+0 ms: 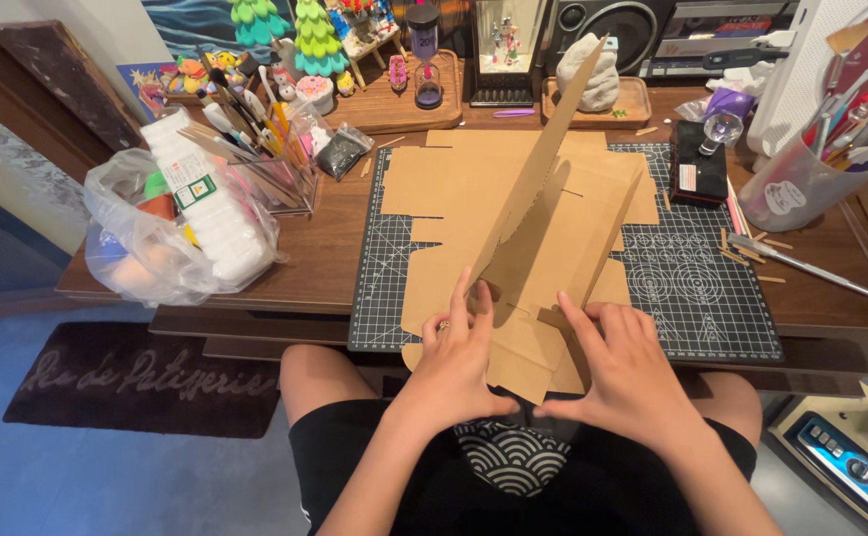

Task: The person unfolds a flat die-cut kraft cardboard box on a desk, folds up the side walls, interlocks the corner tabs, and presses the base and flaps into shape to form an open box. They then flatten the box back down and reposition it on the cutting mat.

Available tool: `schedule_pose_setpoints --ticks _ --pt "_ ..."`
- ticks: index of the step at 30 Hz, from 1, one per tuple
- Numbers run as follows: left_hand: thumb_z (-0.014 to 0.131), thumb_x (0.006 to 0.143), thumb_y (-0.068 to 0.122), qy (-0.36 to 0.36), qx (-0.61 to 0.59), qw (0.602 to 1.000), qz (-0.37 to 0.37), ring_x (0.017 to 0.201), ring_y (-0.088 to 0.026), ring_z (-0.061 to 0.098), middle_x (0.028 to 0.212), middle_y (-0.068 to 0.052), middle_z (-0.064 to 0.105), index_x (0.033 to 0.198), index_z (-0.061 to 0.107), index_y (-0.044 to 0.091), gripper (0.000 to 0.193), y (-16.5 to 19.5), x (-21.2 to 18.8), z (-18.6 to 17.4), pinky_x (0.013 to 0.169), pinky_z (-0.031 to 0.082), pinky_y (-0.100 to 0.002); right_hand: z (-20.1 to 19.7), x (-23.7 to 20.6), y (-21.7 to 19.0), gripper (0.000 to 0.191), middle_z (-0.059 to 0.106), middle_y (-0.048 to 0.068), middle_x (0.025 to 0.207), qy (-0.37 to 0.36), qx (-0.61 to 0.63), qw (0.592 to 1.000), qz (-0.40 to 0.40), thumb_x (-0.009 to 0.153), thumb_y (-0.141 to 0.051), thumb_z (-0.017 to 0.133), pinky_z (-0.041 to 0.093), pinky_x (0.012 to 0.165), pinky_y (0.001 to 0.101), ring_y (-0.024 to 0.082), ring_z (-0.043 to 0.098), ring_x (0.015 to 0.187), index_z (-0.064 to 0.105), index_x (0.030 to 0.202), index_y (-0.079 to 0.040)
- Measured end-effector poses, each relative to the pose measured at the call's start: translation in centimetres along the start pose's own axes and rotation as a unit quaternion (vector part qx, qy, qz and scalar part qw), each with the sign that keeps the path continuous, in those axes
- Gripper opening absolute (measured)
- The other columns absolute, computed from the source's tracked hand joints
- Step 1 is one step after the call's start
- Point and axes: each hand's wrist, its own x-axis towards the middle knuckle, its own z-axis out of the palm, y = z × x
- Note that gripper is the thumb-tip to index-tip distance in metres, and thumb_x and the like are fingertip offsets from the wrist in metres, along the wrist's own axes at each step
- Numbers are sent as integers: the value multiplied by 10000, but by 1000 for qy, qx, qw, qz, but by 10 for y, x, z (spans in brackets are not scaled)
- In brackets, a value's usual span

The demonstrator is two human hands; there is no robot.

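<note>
Cardboard [513,228] | under fingers of left hand [454,362] | right hand [627,372]

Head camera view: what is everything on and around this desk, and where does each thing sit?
Cardboard sheet: one, brown, partly folded upright on the mat.
Cutting mat: one, dark green with white grid, desk centre.
Plastic bag: one, clear, holding white foam and coloured bits, desk left.
Brush holder: one, clear, full of brushes, behind the bag.
Hourglass: one, purple, on a wooden tray at the back.
Cup of tools: one, translucent, desk right.
Craft knife: one, silver, right of the mat.
Rug: one, dark, floor left.
Left hand: pressing the cardboard's near edge.
Right hand: pressing the cardboard's near edge.
</note>
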Motion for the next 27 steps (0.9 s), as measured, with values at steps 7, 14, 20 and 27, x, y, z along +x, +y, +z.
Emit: schedule_pose_setpoints --ticks 7,14,20,27 --pt "843 615 450 8 -94 995 13 1505 -370 278 1692 -210 156 1547 257 -109 1235 -27 -4 -11 1189 160 -505 8 -3 3 1086 542 182 1091 26 -1 1000 9 550 -473 879 391 909 449 331 519 1025 466 1451 -27" --pt "648 756 393 35 -217 975 26 1458 -305 385 1646 -92 389 1535 478 52 867 -58 -2 -17 1233 105 -454 10 -4 11 871 563 142 1091 20 11 999 23 665 -394 785 389 960 443 312 534 1049 519 1437 -93" --pt "619 857 325 103 -234 966 25 1435 -244 455 1541 -49 545 1440 591 81 633 -64 2 -6 1211 151 -443 13 -4 16 552 585 101 1037 30 19 998 42 838 -344 702 398 975 420 272 554 1036 643 1344 -129" --pt "575 1024 196 217 -254 942 8 1265 -244 649 1360 -84 690 1334 662 51 354 -55 13 13 1091 405 -382 13 -2 17 510 586 96 1024 26 38 998 51 847 -333 694 414 933 400 269 549 1004 665 1317 -139"
